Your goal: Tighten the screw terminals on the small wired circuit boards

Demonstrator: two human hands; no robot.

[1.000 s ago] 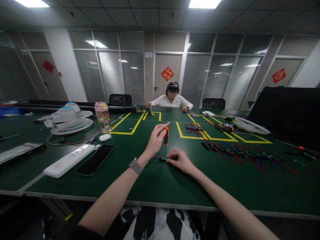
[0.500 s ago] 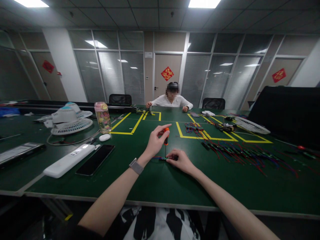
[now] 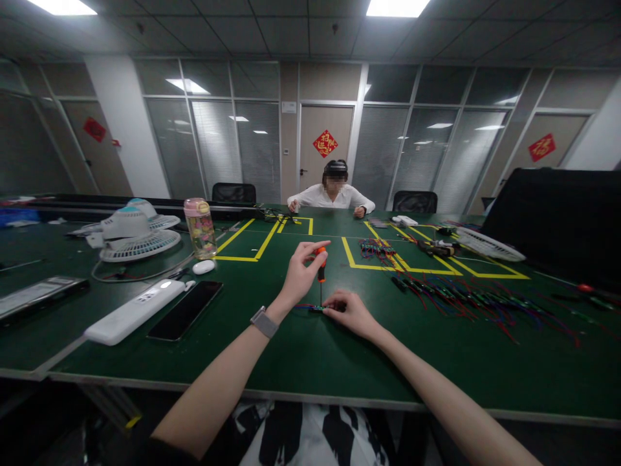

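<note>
My left hand (image 3: 305, 270) grips the orange and black handle of a screwdriver (image 3: 321, 273), its index finger stretched over the top. The screwdriver stands upright, and its thin shaft reaches down to a small green circuit board (image 3: 316, 309) on the table. Red and blue wires run out from the board's left end. At the board's right end, the thumb and fingers of my right hand (image 3: 350, 312) close on it and rest on the tabletop. Part of the board is hidden by those fingers.
Several wired circuit boards (image 3: 475, 294) lie in a row to the right, and a bundle of wires (image 3: 376, 248) sits beyond. A phone (image 3: 185, 310), a white power strip (image 3: 136, 312), a bottle (image 3: 200, 230) and a fan (image 3: 138, 244) stand left. Opposite sits a person (image 3: 334, 194).
Both my hands stay at nearly the same spot, the screwdriver still upright on the board. The hand of the person opposite has shifted slightly.
</note>
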